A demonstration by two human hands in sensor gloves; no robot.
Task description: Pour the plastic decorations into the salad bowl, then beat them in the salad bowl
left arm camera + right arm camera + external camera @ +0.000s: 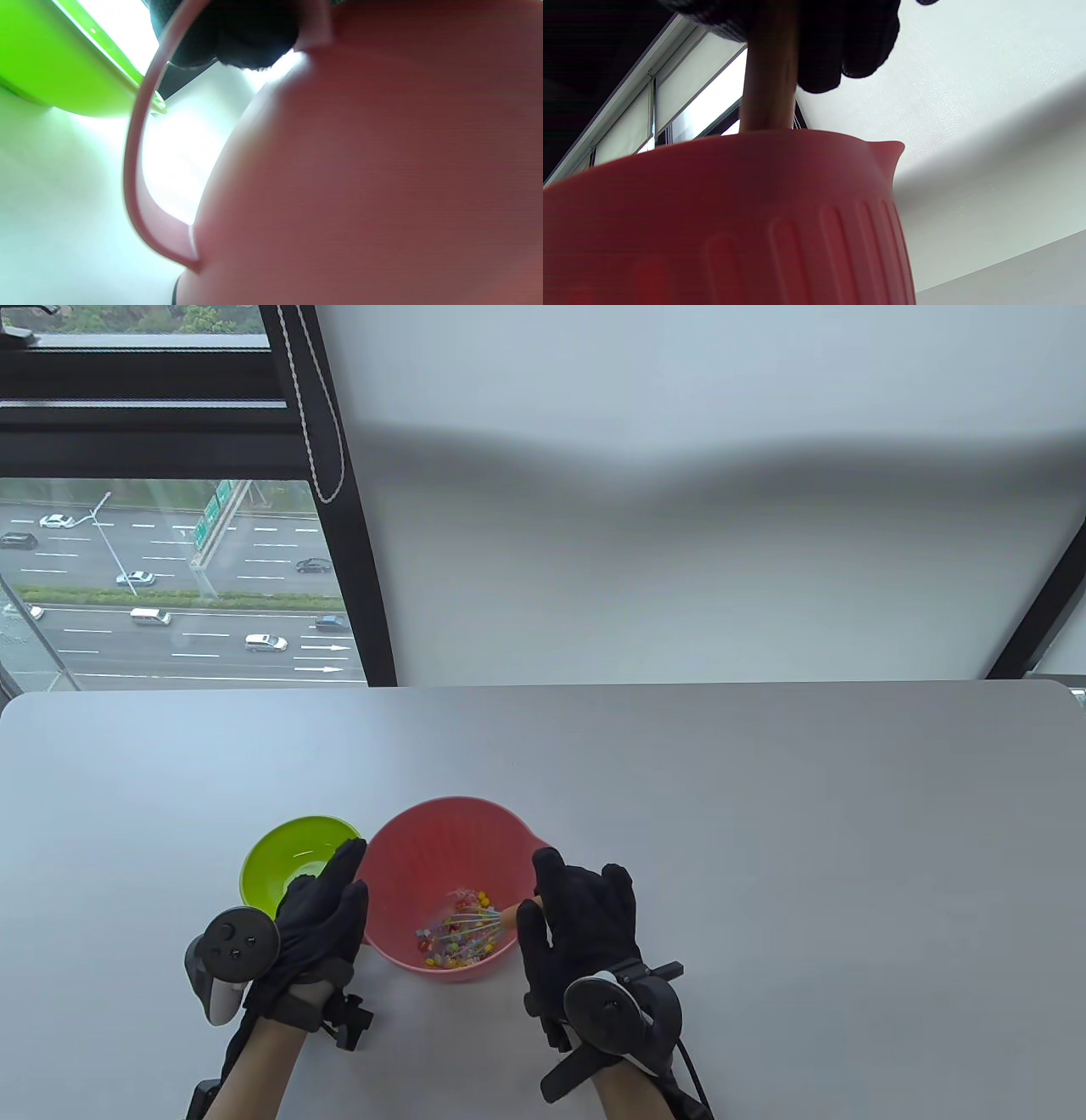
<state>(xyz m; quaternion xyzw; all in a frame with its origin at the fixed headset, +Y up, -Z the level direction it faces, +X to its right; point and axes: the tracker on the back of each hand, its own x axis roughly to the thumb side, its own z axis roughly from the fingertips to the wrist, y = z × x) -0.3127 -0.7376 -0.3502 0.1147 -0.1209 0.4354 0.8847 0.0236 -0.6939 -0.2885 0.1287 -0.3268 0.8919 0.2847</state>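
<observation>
Two bowls stand side by side on the desk (764, 814): a pink salad bowl (407, 848) and, touching or nearly touching it on the left, a green bowl (280, 857) that looks emptied. The plastic decorations (454, 943) lie in a small bright heap on the pink bowl's bottom, toward its near side, with the wire head of a whisk (477, 923) among them. The right hand (581, 929) has its fingers curled round the whisk's wooden handle (770, 84), while the left hand (318, 912) rests with fingers fairly straight against the bowl's left rim and its handle loop (135, 169), steadying it. Pouring seems done; beating is under way. To do it well, I would keep the strokes short and low so the light pieces do not jump out, and keep the left hand firm on the bowl. Only the table view shows the decorations and whisk wires; the right wrist view alone shows the grip on the handle and the bowl's ribbed outer wall and spout, and the left wrist view the loop beside the green bowl.
</observation>
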